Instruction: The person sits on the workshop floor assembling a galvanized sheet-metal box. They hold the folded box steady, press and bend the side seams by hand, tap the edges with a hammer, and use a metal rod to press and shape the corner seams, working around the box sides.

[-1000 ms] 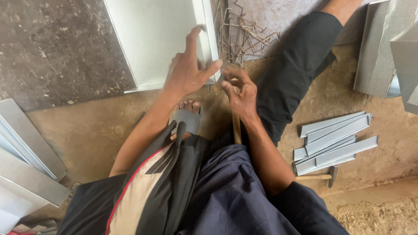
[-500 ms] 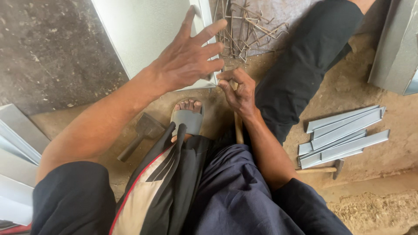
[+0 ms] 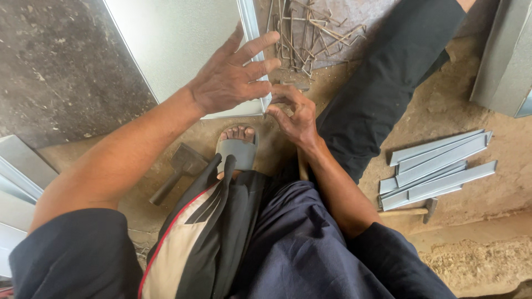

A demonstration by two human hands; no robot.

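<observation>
Vs the earlier frames: left hand (image 3: 233, 77) has shifted left and spread wider over the pale flat metal panel with a raised rim (image 3: 183, 50); more of the forearm shows. The dark square-headed mallet with a stubby handle (image 3: 176, 169) was covered by the arm a second ago and is now exposed, left of the grey sandal (image 3: 238, 152).

Left hand: open, fingers splayed, palm down on the panel's lower right corner. Right hand (image 3: 296, 116): closed, fingertips pinched at that same corner edge, just beside the left fingertips; can't tell what, if anything, it pinches.

Pile of bent rusty nails (image 3: 310, 30) lies just past the corner. Stack of grey metal strips (image 3: 438, 169) and small wooden-handled hammer (image 3: 410, 210) sit well right of the panel.
</observation>
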